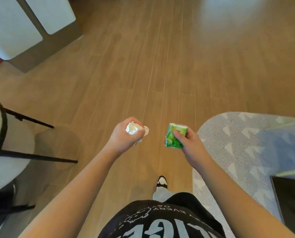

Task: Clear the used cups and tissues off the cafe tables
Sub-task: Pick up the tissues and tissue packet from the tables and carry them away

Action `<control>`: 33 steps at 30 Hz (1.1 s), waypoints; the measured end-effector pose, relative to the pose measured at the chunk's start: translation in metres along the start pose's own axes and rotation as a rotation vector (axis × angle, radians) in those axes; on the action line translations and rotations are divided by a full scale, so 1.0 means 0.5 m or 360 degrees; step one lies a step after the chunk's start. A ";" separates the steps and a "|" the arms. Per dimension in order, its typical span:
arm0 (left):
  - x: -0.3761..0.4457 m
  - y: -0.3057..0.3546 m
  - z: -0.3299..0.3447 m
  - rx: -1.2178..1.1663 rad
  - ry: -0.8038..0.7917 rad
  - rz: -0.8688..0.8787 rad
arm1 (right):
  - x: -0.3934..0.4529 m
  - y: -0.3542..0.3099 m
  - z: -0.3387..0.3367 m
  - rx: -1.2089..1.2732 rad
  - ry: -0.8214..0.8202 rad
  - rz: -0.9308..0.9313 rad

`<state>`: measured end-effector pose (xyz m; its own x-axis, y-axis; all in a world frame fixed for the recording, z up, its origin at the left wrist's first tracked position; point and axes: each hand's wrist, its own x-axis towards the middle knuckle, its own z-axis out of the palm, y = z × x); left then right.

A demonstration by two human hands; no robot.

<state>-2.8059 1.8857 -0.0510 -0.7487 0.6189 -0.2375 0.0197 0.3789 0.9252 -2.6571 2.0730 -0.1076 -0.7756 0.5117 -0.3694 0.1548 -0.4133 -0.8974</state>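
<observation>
Walking over the wooden floor (160,66), the left hand (124,138) fists tight round a crumpled tissue (132,128), the right hand (189,143) pinches a green tissue pack (173,135) upright, thumb on its face. Both loads sit level, well apart, ahead of the body. No bin identifiable; grey-white units (31,26) lie far left, nearer the left hand.

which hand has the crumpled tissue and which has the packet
The left hand grips the crumpled white tissue. The right hand holds the green tissue packet, smooth and printed, not crumpled.
</observation>
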 end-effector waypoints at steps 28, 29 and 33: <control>0.991 0.163 -0.251 -0.0001 0.0153 -0.0158 | 0.945 -0.384 0.197 -0.0052 -0.0097 0.0124; 1.024 0.169 -0.257 0.0001 0.0146 -0.0156 | 0.975 -0.395 0.198 -0.0050 -0.0088 0.0130; 1.159 0.190 -0.274 0.0027 0.0117 -0.0158 | 1.112 -0.445 0.198 -0.0011 -0.0057 0.0127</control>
<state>-3.3289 2.1859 -0.0602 -0.7942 0.5256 -0.3049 -0.0463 0.4480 0.8928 -3.1833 2.3751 -0.0896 -0.7821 0.4498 -0.4312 0.2213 -0.4465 -0.8670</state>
